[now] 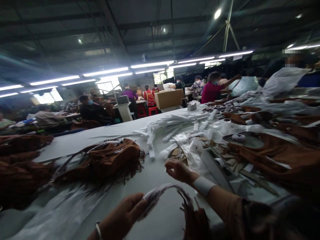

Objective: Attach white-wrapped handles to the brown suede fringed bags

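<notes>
At the bottom centre, my left hand (pixel 130 211) is closed on a bag strap (pixel 160 193) wrapped in whitish material. The strap arches to the right and down to a brown fringed bag (pixel 196 220) near the bottom edge, partly cut off. Above the strap, my right hand (pixel 178 169) is raised over the table with its fingers curled and pressed together; what they hold, if anything, is too small to name. Just beyond it lie small brown cardboard pieces (pixel 178 154) and white strips (pixel 170 128).
Brown fringed bags lie on the white table (pixel 82 137), one at the left (pixel 112 158), others at the right (pixel 270 150). A grey box-like object (pixel 216 170) is beside my right forearm. Several people work beyond, one in magenta (pixel 211 88).
</notes>
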Demonstrator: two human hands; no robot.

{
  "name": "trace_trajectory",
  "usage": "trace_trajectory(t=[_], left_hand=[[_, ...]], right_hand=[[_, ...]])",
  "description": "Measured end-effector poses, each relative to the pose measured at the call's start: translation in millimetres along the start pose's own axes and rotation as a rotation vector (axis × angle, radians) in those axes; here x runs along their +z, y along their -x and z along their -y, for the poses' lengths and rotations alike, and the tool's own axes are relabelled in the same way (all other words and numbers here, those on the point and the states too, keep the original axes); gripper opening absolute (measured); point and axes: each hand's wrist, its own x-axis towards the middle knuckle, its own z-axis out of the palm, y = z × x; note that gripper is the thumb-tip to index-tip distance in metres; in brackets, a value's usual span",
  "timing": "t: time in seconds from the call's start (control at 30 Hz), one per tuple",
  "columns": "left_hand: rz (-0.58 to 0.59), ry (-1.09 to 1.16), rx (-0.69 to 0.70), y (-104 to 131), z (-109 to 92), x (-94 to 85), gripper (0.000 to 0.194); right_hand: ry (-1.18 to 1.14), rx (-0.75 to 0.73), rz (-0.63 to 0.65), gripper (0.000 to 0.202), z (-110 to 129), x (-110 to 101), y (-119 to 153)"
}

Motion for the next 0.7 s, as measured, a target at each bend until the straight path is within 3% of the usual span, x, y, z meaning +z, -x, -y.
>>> trace_trajectory(t=[0.07, 0.13, 0.33, 0.53, 0.7], left_hand=[[0.025, 0.001, 0.013, 2.7, 3.3, 1.0, 0.050], [0.039, -0.010, 0.021, 3.9, 6.8, 1.8, 0.047], [0.096, -0.075, 0.037, 1.8, 12.2, 1.1, 0.047], [0.126, -0.105, 0.049, 0.7, 10.4, -0.1, 0.046], [0.096, -0.108, 0.017, 0.9, 14.9, -2.2, 0.044]], right_hand=[[-0.025, 0.005, 0.053, 0.017, -13.8, 24.9, 7.4], [-0.023, 0.017, 0.100, 0.012, -27.2, 35.3, 17.8], [0.022, 0.048, 0.280, 0.006, -44.1, 25.3, 32.0], [0.221, 0.344, 0.318, 0.030, -67.3, 22.5, -9.3], [0.294, 0.502, 0.468, 0.040, -85.9, 28.9, -41.1]])
